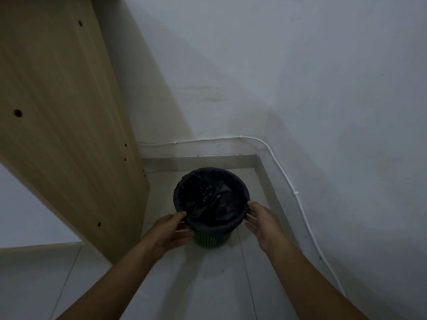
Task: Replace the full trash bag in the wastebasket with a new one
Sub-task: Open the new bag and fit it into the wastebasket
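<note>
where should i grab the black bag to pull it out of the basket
Take the trash bag by its edge, folded down over the wastebasket rim, a grip on each side, coming from above. The left hand and right hand already flank that rim; peeling the fold up should free it.

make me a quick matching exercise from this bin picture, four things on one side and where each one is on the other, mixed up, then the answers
Things
1. black trash bag
2. green wastebasket
3. white cable
4. wooden panel

Places
A. clipped along the bottom of the wall, bending round the corner
B. standing on the tiled floor in the corner, between both hands
C. lining the basket, its edge folded over the rim
D. rising at the left of the basket

Pairs: 1-C, 2-B, 3-A, 4-D

The left hand and the right hand are at the rim, one on each side.
</note>
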